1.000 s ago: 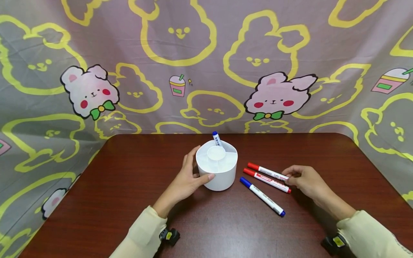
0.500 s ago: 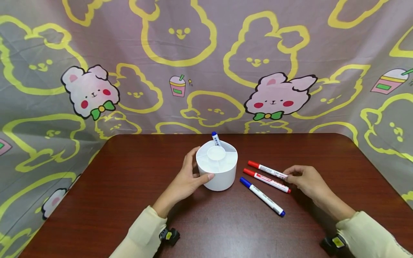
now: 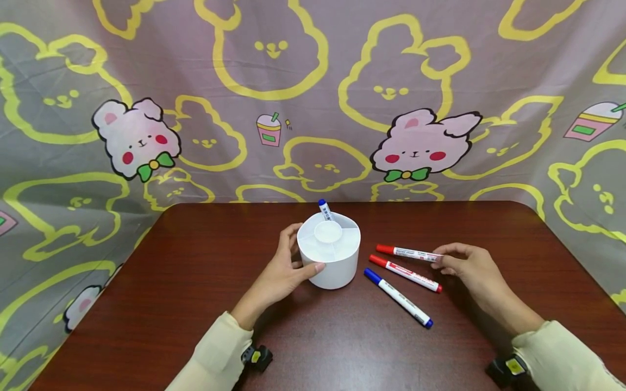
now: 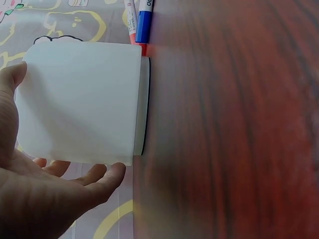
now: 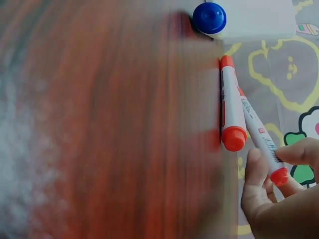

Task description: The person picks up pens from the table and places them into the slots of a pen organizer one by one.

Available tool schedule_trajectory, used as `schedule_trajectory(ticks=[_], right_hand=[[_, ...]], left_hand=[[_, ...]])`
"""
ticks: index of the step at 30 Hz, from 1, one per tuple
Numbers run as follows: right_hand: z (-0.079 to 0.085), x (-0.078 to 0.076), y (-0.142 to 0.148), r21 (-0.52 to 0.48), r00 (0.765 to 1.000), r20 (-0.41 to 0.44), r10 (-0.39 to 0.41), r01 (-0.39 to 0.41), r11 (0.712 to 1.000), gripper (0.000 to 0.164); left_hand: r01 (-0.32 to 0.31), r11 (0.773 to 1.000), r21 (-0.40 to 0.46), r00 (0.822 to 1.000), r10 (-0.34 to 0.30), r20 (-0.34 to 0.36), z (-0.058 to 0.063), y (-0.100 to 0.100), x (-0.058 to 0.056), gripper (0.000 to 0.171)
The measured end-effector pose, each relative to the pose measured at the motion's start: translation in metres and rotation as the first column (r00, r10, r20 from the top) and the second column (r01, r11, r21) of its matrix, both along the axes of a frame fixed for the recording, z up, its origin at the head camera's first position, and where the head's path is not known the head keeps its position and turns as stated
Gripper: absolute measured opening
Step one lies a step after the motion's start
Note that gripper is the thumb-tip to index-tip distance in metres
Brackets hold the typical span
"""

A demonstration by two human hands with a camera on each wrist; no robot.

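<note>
**Left hand (image 3: 279, 277) round the white holder (image 3: 337, 276), right hand (image 3: 471, 269) on a red marker (image 3: 414, 254)**

At left we see thumb and fingers (image 4: 112, 181) spread wide, curved about the white holder, which stands upright on the tabletop (image 3: 205, 244). In its rear compartment leans a blue-tipped marker (image 3: 326, 212). To its right we find a blue marker (image 3: 398, 297) lying nearest us and, beyond it, a second red marker (image 3: 406, 274). Farthest back is the first one, its right end pinched between the right thumb and fingers, nearly closed; we cannot tell whether its whole length is off the surface.
</note>
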State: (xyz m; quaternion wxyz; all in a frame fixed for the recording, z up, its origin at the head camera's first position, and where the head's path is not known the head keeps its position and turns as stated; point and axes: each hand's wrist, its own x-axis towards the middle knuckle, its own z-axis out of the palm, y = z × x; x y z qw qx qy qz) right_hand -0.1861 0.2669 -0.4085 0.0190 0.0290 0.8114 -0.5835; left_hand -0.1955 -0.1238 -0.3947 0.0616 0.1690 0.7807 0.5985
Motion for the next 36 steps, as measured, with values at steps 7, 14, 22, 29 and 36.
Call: schedule_trajectory(ticks=[7, 14, 22, 29, 36], right_hand=[[0.001, -0.001, 0.002, -0.316, 0.999, -0.049, 0.005, -0.02, 0.949, 0.012], [0.002, 0.0, 0.001, -0.426, 0.993, -0.111, 0.028, -0.073, 0.902, 0.017], [0.009, -0.003, 0.003, -0.527, 0.989, -0.138, 0.048, -0.114, 0.842, 0.02], [0.019, -0.003, 0.002, -0.574, 0.988, -0.141, 0.067, -0.137, 0.807, 0.022], [0.031, -0.003, -0.003, -0.592, 0.987, -0.146, 0.067, -0.142, 0.793, 0.019]], left_hand=[[0.0, 1.0, 0.004, 1.0, 0.0, 0.013, 0.001, 0.0, 0.0, 0.092], [0.005, 1.0, -0.003, 1.0, -0.005, 0.007, 0.0, 0.0, 0.0, 0.093], [-0.031, 0.999, -0.032, 0.999, 0.033, 0.036, 0.0, -0.001, 0.0, 0.103], [-0.031, 0.998, -0.055, 0.999, 0.032, 0.014, 0.001, -0.001, 0.0, 0.098], [-0.026, 0.998, -0.061, 1.0, 0.027, 0.011, 0.002, -0.001, 0.0, 0.095]])
